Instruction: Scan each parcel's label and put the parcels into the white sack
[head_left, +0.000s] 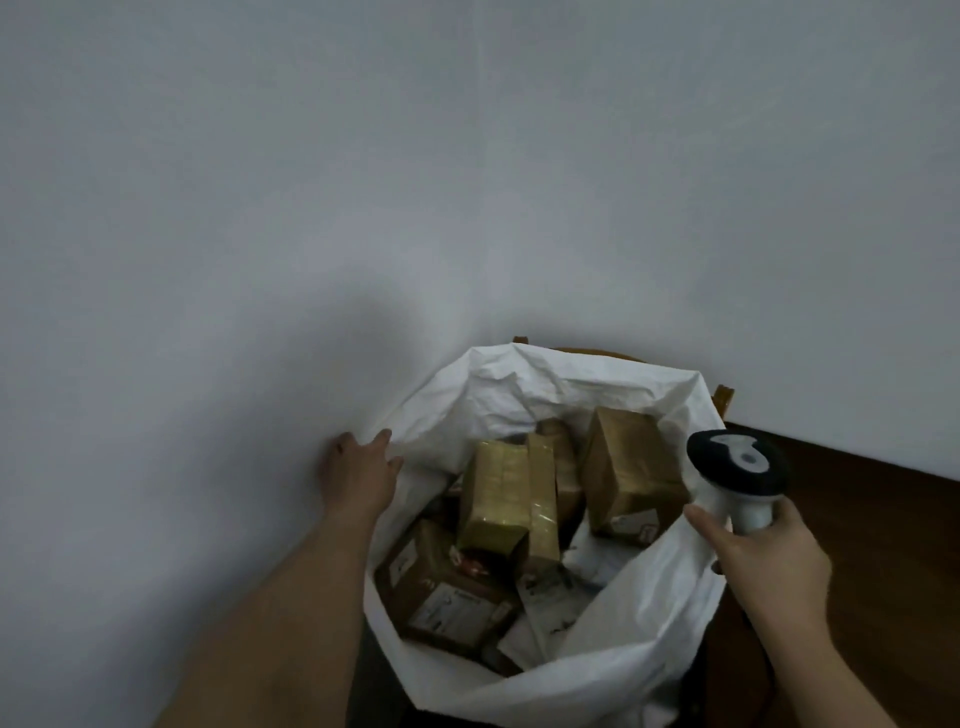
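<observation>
White sack stood open against the wall, taped brown parcels piled inside, left hand fingers relaxed at its rim, right hand gripped a scanner beside it

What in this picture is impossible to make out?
- Head view: print on the parcels' labels, too blurred and small.
- Sack bottom and lower parcels, hidden by the top boxes.
- Scanner handle, wrapped by the right hand.
- Left hand fingertips, behind the sack's rim.
</observation>
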